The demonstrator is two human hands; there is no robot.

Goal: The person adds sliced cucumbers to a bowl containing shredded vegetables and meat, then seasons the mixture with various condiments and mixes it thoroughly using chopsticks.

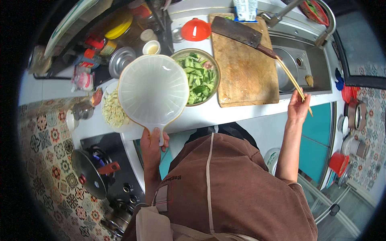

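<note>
My left hand (154, 140) grips the short handle of a round white bowl (153, 87) with a ribbed inside and a yellowish rim. No food is visible in it. It partly covers a pot-like bowl of sliced green vegetable (199, 81) and a plate of pale chopped vegetable (113, 110). My right hand (298, 105) holds a pair of wooden chopsticks (290, 75) at the sink's front edge. Their tips overlap the handle end of a cleaver (236, 31), which lies across the wooden cutting board (245, 75).
The sink (319, 69) at right holds a metal basin (285, 72) under a curved faucet (330, 21). At lower left, a lidded pan (89, 173) sits by a blue burner flame (98, 158). Red plastic bowl (196, 30), small cup (151, 48) and jars (119, 27) stand at the back.
</note>
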